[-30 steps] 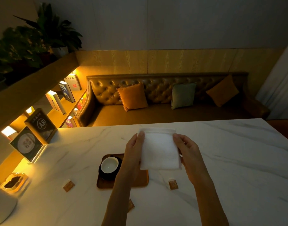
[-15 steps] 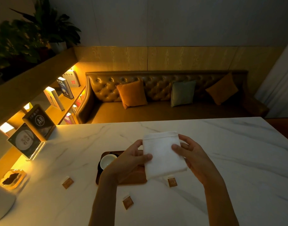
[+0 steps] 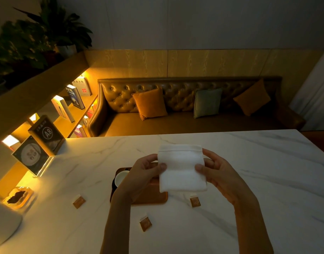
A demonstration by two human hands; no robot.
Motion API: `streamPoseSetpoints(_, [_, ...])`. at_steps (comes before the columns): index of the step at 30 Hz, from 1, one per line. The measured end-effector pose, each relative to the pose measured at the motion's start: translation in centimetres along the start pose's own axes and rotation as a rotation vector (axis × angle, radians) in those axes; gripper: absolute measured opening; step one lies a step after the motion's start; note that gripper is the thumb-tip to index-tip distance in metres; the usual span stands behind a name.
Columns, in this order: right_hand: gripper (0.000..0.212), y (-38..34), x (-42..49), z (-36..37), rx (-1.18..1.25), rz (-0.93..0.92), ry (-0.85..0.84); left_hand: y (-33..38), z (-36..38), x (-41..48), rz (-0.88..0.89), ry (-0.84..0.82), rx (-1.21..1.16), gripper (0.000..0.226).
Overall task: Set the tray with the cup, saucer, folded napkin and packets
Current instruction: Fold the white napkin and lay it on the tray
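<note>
Both hands are up over the table, each pinching one side of the folded white napkin (image 3: 181, 167). The left hand (image 3: 144, 173) has its thumb on the near face at the left edge with the fingers tucked behind. The right hand (image 3: 218, 171) does the same on the right edge, so neither hand is free. The napkin is held up facing the camera, hemmed edge at the top. It hides the far right part of the tray and isn't lying on it, as far as I can tell.

Closest to the camera on the white marble table (image 3: 285, 180) is the nearest packet (image 3: 145, 223), a little brown square lying on its own between the forearms. A bit further out there's a right packet (image 3: 195, 201) just below the napkin's bottom edge. A left packet (image 3: 78, 201) sits well off to the left of the tray. None of the three is on the tray.

The wooden tray (image 3: 152, 197) sits mid-table, mostly hidden by the left hand and wrist. The white cup (image 3: 120, 177) is at its left end on a dark saucer (image 3: 113, 182), only a sliver of that showing.

Further left, near the table edge, there's an amber dish (image 3: 18, 196) with something dark in it. Behind it are a clear acrylic stand (image 3: 31, 154) and a black sign (image 3: 47, 132) reading A8.

Past the table is a tufted brown sofa (image 3: 175, 123) with a left orange cushion (image 3: 149, 103), a green cushion (image 3: 207, 102) and a right orange cushion (image 3: 251, 97). There's a lit bookshelf (image 3: 76, 96) on the left, with plants (image 3: 38, 33) above.
</note>
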State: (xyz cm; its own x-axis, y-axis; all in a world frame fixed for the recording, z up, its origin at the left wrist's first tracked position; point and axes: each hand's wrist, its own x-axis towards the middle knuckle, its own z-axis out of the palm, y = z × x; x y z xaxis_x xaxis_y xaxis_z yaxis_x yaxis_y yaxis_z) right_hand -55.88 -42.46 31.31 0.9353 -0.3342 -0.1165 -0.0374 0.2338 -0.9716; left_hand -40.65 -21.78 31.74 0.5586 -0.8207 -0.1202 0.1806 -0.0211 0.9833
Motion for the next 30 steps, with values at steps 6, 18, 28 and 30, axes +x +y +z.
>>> streamPoseSetpoints(6, [0.045, -0.2, -0.3, 0.2, -0.041, -0.114, 0.102, 0.4, 0.7, -0.3, 0.095, 0.023, 0.022, 0.038])
streamPoseSetpoints(18, [0.047, -1.2, -1.2, 0.0, -0.140, -0.373, 0.160, 0.9, 1.3, -0.3, 0.309, 0.042, 0.139, 0.029])
streamPoseSetpoints(28, [0.066, -2.0, -1.5, 0.8, -0.243, -0.477, 0.133, 2.1, 2.0, -0.8, 0.463, -0.084, 0.142, 0.051])
streamPoseSetpoints(30, [0.069, -2.0, -1.4, 0.9, -0.247, -0.500, 0.134, 2.1, 2.2, -0.8, 0.479, -0.078, 0.163, 0.050])
